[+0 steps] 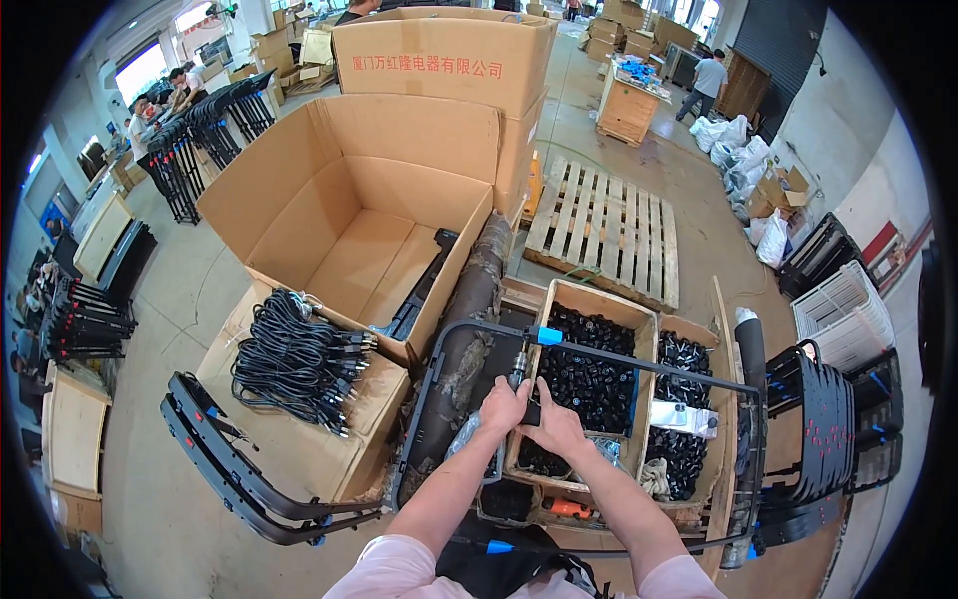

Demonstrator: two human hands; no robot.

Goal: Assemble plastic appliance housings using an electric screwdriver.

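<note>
Both my hands meet over the bench around a black power screwdriver [519,371], its silver tip pointing away from me toward the frame's far bar. My left hand [502,407] is closed near its front end. Wrapped round its black body is my right hand [555,425], partly hiding it. A black tubular frame [649,365] with rounded corners lies across the bench and the parts boxes. On its far bar sits a blue clip [548,335], just beyond the tool's tip. Another blue clip [500,546] is on the near bar.
Right of my hands are boxes of small black plastic parts [591,364], with a white packet [683,417] on one. An orange tool [569,508] lies below. At left, bundled black cables [299,359] and curved black frames [249,469] sit by an open carton [364,250]. A pallet [604,230] lies beyond.
</note>
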